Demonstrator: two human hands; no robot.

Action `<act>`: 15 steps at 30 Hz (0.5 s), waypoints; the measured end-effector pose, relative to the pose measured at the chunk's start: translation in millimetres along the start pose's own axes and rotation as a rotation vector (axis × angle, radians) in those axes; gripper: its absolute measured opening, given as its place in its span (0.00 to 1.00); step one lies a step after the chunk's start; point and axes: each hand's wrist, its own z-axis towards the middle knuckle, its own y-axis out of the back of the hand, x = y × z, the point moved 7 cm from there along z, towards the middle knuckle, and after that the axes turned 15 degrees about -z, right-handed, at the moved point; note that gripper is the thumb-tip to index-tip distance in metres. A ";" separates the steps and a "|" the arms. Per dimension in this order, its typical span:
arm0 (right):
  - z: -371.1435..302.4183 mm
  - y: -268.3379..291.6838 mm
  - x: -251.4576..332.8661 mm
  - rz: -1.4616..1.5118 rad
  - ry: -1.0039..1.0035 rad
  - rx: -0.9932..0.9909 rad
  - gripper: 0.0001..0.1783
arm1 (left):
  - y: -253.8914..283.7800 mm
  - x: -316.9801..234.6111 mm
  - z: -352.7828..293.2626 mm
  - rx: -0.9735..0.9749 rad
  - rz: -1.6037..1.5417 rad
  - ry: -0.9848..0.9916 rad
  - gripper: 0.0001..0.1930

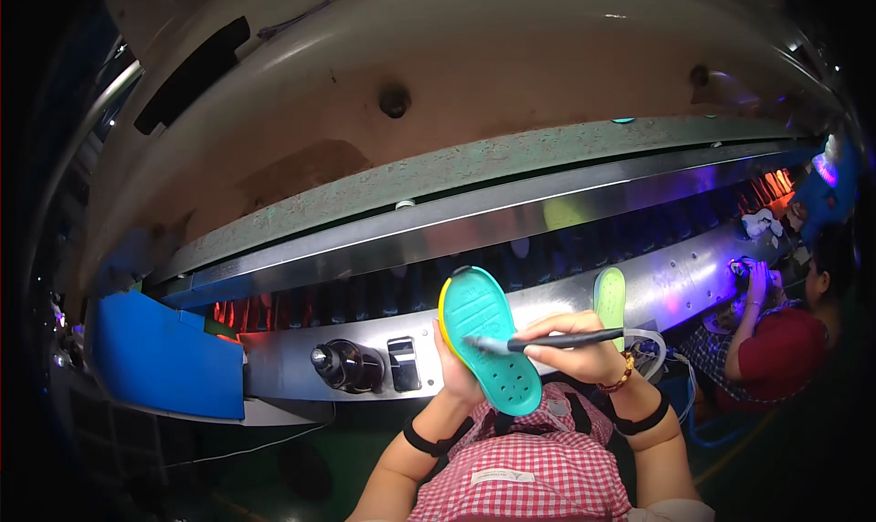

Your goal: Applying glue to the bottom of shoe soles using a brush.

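My left hand [456,374] grips a teal shoe sole [484,310] by its left edge, tilting its inner face up toward me. Yellow runs along the sole's left rim, and there are small holes at the end nearer me. A brush [554,340] with a black handle is pinched in my right hand [584,353]. Its pale bristles reach the middle of the sole and seem to touch it. Behind my right hand, a light green sole [610,294] stands at the bench edge.
A black bottle [351,365] and a phone [403,364] lie left on the metal bench [297,362]. Beyond runs a dark conveyor [360,296] lit red at both ends. A blue housing [169,358] is far left. At right, a person in red [776,362] works beside cables and a white hose [652,344].
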 end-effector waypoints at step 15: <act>-17.0 10.2 18.4 -0.175 0.255 -0.033 0.12 | -65.2 -41.2 -7.0 0.341 0.268 -0.408 0.51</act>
